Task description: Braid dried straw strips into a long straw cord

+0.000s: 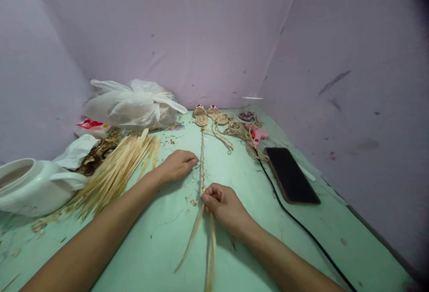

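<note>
Here, the right hand [225,205] pinches the thin, tan, twisted straw cord [203,162] where loose, flat, pale straw tails [210,251] below are left unworked; the left hand [176,165] lies half-curled just beside it, its grip unclear. The worked stretch runs up the pale-green tabletop [147,247] to a round, coiled tan piece [201,120].

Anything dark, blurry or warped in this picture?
All in the head view: soft, dim light, no strong glare; the top right corner goes black; the bare right hand and thin tan braided straw cord look fairly clear; the round white handled pot seems stretched at the left edge.
</note>
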The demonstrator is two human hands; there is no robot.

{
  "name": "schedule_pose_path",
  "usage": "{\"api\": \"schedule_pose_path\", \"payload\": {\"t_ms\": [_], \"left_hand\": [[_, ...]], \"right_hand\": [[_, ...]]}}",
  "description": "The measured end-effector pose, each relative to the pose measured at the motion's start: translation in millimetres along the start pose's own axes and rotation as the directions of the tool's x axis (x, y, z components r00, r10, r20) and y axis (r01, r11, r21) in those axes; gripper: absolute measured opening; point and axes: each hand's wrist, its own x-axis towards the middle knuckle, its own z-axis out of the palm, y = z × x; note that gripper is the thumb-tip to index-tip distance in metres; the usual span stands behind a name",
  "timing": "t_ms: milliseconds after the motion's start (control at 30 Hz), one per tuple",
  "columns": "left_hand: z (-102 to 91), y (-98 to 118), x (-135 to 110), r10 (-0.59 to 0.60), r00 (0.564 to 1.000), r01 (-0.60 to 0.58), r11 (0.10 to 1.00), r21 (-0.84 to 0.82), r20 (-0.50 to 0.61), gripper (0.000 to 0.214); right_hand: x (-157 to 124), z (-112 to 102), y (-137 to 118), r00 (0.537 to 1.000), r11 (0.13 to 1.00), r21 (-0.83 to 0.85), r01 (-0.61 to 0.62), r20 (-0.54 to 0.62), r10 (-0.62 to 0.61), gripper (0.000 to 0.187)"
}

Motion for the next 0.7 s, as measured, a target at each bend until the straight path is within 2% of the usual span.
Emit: {"api": "schedule_pose_path", "payload": {"t_ms": [67, 100, 133, 167, 200, 233, 267, 300, 400, 467, 600, 700], "left_hand": [[-2.9, 2, -5, -0.128, 0.975, 0.104, 0.985, -0.136, -0.181, 0.022], [-3.3, 5, -10, -0.232, 0.941, 0.179, 0.959, -0.22, -0.248, 0.021], [-2.7, 11, -16, -0.351, 0.898, 0.265, 0.913, -0.31, -0.267, 0.02], [-1.2, 19, -23, -0.465, 0.867, 0.359, 0.831, -0.425, -0.179, 0.02], [1.0, 27, -30, -0.547, 0.837, 0.465, 0.719, -0.516, -0.008, 0.02], [3.6, 36, -37, -0.555, 0.808, 0.557, 0.611, -0.563, 0.197, 0.023], [6.2, 44, -43, -0.521, 0.78, 0.614, 0.532, -0.584, 0.346, 0.029], [8.5, 50, -48, -0.501, 0.764, 0.633, 0.461, -0.622, 0.405, 0.033], [12.2, 58, -55, -0.453, 0.761, 0.626, 0.325, -0.709, 0.465, 0.037], [12.8, 58, -56, -0.421, 0.764, 0.623, 0.285, -0.729, 0.488, 0.035], [14.2, 55, -58, -0.271, 0.786, 0.617, 0.272, -0.739, 0.556, 0.02], [15.5, 54, -60, -0.223, 0.77, 0.638, 0.296, -0.711, 0.598, 0.016]], "right_hand": [[0, 0, 0, 1.0, 1.0, -0.003, -0.003, -0.002, 0.003, 0.01], [0, 0, -1, 1.0, 1.0, -0.002, -0.004, 0.001, 0.004, 0.01], [0, 0, -1, 1.0, 1.0, 0.002, -0.002, 0.006, 0.002, 0.01], [0, 0, -1, 1.0, 1.0, 0.01, 0.002, 0.013, -0.002, 0.009], [0, 0, -1, 1.0, 1.0, 0.019, 0.007, 0.02, -0.007, 0.009], [-1, 0, -1, 1.0, 0.999, 0.032, 0.013, 0.027, -0.014, 0.008], [-2, -1, -1, 0.999, 0.999, 0.044, 0.019, 0.036, -0.02, 0.008], [-2, -1, -2, 0.999, 0.998, 0.055, 0.022, 0.043, -0.025, 0.009], [-4, -3, -6, 0.998, 0.995, 0.095, 0.022, 0.063, -0.028, 0.012], [-5, -4, -9, 0.997, 0.992, 0.129, 0.009, 0.077, -0.019, 0.013], [-7, -5, -14, 0.993, 0.984, 0.174, -0.031, 0.115, 0.011, 0.012], [-7, -8, -16, 0.987, 0.98, 0.197, -0.037, 0.161, 0.005, 0.013]]}}
